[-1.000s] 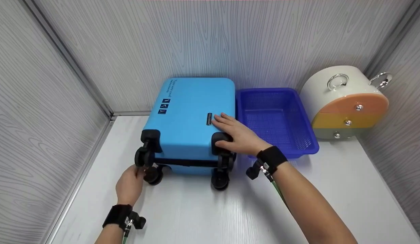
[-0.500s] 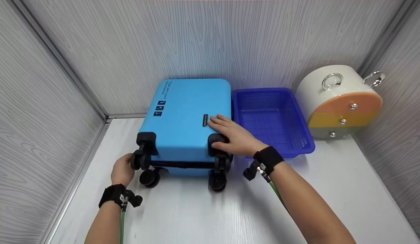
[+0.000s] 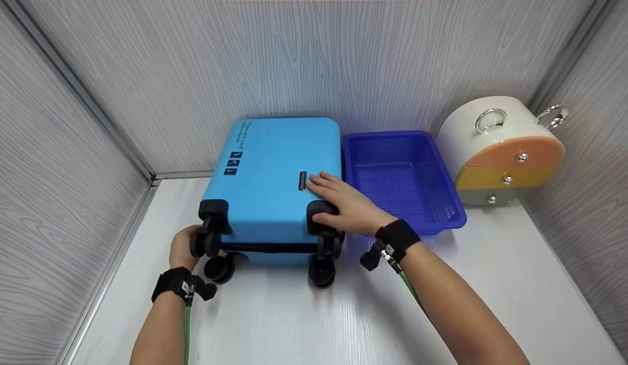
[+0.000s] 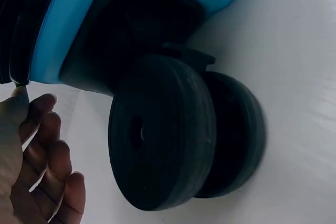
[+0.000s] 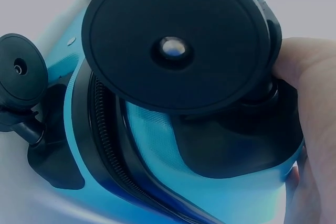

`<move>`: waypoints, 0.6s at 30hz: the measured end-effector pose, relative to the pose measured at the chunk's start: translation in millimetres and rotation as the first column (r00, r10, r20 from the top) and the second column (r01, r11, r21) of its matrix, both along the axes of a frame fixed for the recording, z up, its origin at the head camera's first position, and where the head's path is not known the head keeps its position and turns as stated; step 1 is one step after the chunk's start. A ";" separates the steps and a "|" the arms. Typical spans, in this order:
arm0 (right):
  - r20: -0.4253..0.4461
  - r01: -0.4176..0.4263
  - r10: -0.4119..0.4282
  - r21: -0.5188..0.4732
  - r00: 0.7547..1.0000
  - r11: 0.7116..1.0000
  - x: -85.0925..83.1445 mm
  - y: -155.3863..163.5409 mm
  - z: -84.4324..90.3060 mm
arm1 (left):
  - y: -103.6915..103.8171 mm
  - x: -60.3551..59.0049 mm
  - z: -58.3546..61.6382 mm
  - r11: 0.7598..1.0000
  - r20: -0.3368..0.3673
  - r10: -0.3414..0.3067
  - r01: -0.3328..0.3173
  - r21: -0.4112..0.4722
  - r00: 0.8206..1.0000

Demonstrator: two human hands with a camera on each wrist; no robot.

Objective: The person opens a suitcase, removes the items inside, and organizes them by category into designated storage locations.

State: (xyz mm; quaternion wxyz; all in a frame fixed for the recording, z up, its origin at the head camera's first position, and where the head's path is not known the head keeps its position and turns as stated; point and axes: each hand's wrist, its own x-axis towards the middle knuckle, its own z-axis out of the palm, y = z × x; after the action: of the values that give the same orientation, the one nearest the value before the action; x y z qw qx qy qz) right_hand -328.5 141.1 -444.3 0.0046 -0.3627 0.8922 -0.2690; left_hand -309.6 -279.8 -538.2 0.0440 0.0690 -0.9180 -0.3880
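Blue case (image 3: 273,152): flat on the white table (image 3: 273,324), centre of my clock, its wheeled end at six; the far end lies near the wall (image 3: 293,61) at twelve.
Wheels (image 3: 321,274): all at six o'clock, two above two.
Zip (image 5: 105,129): runs across that end between upper and lower wheels; close up, one row of teeth lies bare and the edges look parted, so I'd judge that stretch undone.
Left hand (image 3: 183,248): at eight o'clock, partly hidden behind a wheel; thumb and forefinger seem to pinch a small pull (image 4: 20,84) at the zip's edge, the other fingers loosely curled round nothing.
Right hand (image 3: 350,205): at four o'clock, laid on the case with fingers stretched out and gripping nothing, thumb on the black corner piece (image 3: 316,207), fingertips just beside the badge (image 3: 302,181).
Basket (image 3: 395,177): at three o'clock, right beside the case; I can't tell whether they touch.
Drawer box (image 3: 476,119): past the basket, between two and three.
Zip risk: a tug at an angle, or slack cloth in the teeth, could jam it around the bend.
Pinch risk: so small a pull could slip from two fingertips if it binds.
Sliding risk: should the right hand press too lightly, a hard tug could swing the case into the basket.
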 end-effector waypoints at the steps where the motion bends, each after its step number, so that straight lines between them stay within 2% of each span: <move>1: -0.002 -0.001 0.001 -0.001 1.000 1.000 -0.1 -0.4 0.1 | -0.5 0.5 -0.9 1.000 -0.014 -0.004 0.004 0.004 1.000; 4: -0.005 0.000 0.000 -0.006 1.000 1.000 -0.3 -1.4 0.1 | -5.0 3.0 -3.3 0.999 -0.041 -0.039 0.040 0.015 0.998; 6: -0.008 -0.001 0.001 -0.006 1.000 1.000 -0.3 -1.9 -0.2 | -9.4 6.5 -2.1 0.995 -0.011 -0.061 0.062 0.080 0.998; 9: -0.005 -0.001 0.001 -0.007 1.000 1.000 0.2 -2.3 -0.3 | -16.8 11.6 4.0 0.980 0.057 -0.051 0.039 0.198 0.997; 11: -0.003 0.002 -0.002 -0.009 1.000 1.000 0.8 -2.2 -0.1 | -19.5 14.5 12.1 0.955 0.075 -0.021 -0.002 0.295 0.997; 13: 0.002 0.005 -0.005 -0.014 1.000 1.000 1.3 -2.0 0.0 | -21.6 17.6 23.4 0.948 0.043 0.010 -0.024 0.319 0.999; 15: 0.007 0.007 -0.007 -0.018 1.000 1.000 1.3 -2.0 -0.2 | -21.5 21.5 37.8 0.949 -0.021 0.028 -0.020 0.314 0.999; 18: 0.012 0.007 -0.007 -0.022 1.000 1.000 1.3 -2.5 -0.5 | -16.1 28.2 61.8 0.977 -0.139 0.006 0.024 0.211 0.990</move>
State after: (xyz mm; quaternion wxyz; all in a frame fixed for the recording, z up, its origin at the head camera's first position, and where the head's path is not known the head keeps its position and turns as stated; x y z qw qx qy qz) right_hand -327.2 138.6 -444.8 0.0049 -0.3581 0.8904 -0.2811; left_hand -281.4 -295.9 -476.4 0.0985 0.0420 -0.8663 -0.4880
